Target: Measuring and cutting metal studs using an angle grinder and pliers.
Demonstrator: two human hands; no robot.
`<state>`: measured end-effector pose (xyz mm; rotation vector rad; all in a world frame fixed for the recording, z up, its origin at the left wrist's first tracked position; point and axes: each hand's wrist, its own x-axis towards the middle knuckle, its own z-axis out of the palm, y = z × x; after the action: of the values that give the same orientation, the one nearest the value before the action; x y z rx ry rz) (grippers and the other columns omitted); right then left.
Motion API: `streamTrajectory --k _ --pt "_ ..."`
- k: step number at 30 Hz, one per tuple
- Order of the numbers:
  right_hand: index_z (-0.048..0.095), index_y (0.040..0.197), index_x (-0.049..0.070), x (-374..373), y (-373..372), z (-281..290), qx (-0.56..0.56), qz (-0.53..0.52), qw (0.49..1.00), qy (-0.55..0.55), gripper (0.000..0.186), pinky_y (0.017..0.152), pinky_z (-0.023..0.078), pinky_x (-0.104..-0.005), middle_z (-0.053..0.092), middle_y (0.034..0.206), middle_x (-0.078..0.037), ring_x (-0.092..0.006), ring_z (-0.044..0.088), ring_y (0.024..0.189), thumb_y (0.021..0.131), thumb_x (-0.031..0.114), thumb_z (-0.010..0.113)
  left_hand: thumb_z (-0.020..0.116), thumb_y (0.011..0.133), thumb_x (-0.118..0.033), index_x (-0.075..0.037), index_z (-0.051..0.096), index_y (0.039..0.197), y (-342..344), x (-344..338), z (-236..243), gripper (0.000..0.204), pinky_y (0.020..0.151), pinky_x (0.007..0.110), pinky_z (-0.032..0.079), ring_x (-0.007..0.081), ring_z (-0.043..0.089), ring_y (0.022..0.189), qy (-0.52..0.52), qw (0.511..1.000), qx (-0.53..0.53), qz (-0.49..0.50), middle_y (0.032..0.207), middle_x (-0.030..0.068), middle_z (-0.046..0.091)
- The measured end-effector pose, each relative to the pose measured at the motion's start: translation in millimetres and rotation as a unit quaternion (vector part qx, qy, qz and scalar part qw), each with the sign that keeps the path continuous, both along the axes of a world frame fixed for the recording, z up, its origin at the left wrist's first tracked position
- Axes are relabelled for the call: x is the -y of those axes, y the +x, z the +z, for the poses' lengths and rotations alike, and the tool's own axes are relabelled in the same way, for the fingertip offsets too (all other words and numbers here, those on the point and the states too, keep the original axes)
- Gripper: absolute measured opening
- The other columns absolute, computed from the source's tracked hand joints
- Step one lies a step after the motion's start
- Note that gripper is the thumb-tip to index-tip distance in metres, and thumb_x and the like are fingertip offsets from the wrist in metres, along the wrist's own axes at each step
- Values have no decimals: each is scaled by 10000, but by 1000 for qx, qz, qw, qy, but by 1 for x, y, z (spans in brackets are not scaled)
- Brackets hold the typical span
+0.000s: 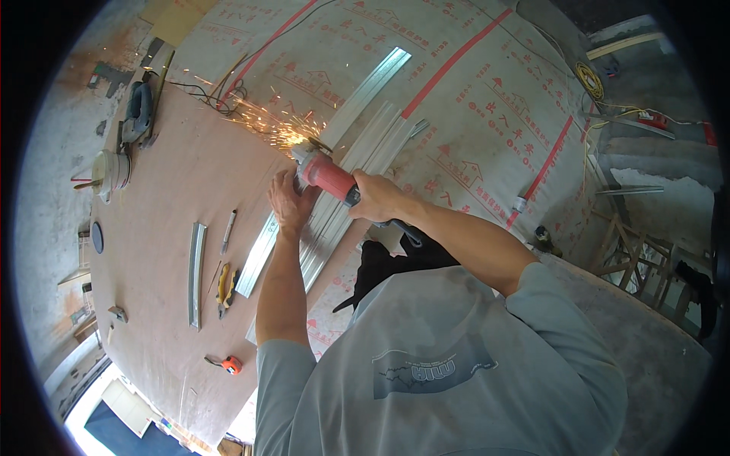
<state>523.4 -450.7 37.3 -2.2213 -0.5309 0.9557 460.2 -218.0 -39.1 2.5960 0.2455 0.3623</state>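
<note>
My right hand (376,196) grips a red angle grinder (327,175) by its rear body. Bright sparks (285,129) spray up and leftward from its disc, where it meets a silver metal channel (376,76). My left hand (290,199), fingers curled, holds the metal channel just below the grinder head. More channels (319,251) lie lengthwise beneath and beside both hands. Yellow-handled pliers (226,289), a slim pen-like tool (228,232) and a short channel piece (196,277) lie to the left on the plywood board (160,327). The exact cut point is hidden by sparks.
An orange tape measure (232,365) lies lower left. A jigsaw (139,110) and white bucket (110,171) are at the left edge. Printed floor covering (487,114) spreads rightward, with cables, a cordless tool (546,242), a yellow cord coil (589,80) and a wooden stool (631,262) at the right.
</note>
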Motion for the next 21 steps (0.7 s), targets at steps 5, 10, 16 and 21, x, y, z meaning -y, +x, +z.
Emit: streamTrajectory --k 5,10,16,21 --pt "523 1156 -65 1 -2 8 -5 7 1000 -9 620 865 544 -491 690 984 -306 -466 690 956 704 272 783 858 726 -403 -49 634 1270 -3 -3 -2 687 1022 474 406 349 558 1180 -6 1000 -28 -5 1242 135 612" --pt "524 1160 -67 6 -2 6 -10 8 1000 -16 628 862 544 -488 689 988 -304 -459 692 964 700 273 785 863 717 -426 -56 640 1245 0 2 3 682 998 473 421 340 570 1143 -16 999 -49 -1 1205 122 615" --pt "540 1149 -43 15 -6 2 -22 -1 1000 -13 620 847 542 -491 692 992 -295 -461 691 954 687 285 793 862 709 -398 -75 660 1183 2 -1 -3 608 920 474 430 317 581 1043 -8 1000 6 -4 1103 92 618" --pt "581 1139 -8 19 -9 -6 -11 -30 998 62 576 829 530 -454 687 963 -251 -407 687 926 684 270 799 810 772 -323 -56 639 1218 -1 -12 5 547 928 474 452 341 594 1064 1 1000 -28 3 1153 133 613"
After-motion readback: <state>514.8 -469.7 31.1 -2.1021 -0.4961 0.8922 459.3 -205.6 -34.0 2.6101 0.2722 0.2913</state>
